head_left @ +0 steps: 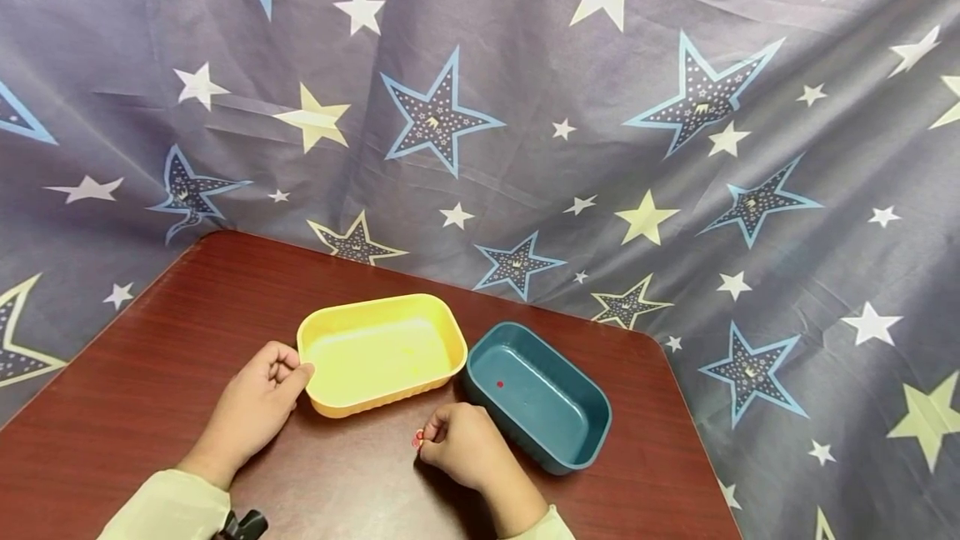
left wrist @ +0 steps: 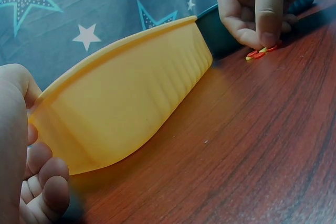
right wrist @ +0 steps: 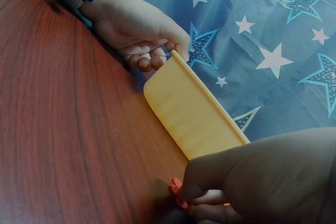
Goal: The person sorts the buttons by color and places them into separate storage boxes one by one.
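At its left end, the rim of a yellow plastic tray (head_left: pixel 393 400) is pinched by my left hand (head_left: pixel 255 398). My right hand (head_left: pixel 467 442) holds small red and yellow pieces (head_left: pixel 417 438) between thumb and fingertips, just in front of the trays. Up close in the left wrist view, the pieces (left wrist: pixel 256 54) look like little rings or loops, low over the table. A dark teal tray (head_left: pixel 551 394) stands right of the yellow one, behind my right hand. One small red spot (head_left: pixel 500 384) shows on its floor.
Both trays sit on a reddish-brown wooden table (head_left: pixel 247 290). A star-patterned grey cloth (head_left: pixel 517 190) hangs behind the table's back edge and along its right side. A black device (head_left: pixel 246 525) is strapped at my left wrist.
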### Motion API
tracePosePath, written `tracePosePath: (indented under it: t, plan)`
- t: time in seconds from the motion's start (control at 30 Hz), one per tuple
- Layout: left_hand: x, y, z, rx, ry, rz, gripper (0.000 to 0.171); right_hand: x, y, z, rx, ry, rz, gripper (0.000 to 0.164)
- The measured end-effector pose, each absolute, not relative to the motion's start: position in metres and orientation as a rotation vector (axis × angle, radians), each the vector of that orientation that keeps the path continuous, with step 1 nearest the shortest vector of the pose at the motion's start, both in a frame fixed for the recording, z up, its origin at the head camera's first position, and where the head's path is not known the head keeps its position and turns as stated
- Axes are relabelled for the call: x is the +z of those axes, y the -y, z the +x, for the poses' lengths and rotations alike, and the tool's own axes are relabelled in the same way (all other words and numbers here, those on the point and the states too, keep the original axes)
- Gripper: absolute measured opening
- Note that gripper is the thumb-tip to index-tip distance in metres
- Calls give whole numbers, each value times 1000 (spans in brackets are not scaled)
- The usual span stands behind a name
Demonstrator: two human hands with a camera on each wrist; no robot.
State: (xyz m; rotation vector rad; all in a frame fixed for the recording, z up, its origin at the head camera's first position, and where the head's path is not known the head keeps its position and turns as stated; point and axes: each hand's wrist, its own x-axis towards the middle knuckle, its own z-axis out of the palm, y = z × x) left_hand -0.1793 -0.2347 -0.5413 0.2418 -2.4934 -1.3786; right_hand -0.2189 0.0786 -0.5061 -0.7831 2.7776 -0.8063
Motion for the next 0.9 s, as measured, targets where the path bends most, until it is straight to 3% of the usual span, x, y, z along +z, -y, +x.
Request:
tracePosePath:
  t: [0.9]
  plan:
    - [-541,236,-179,-1408,2492,239,30,-508,-79,-222,-938,-2731,-753,23]
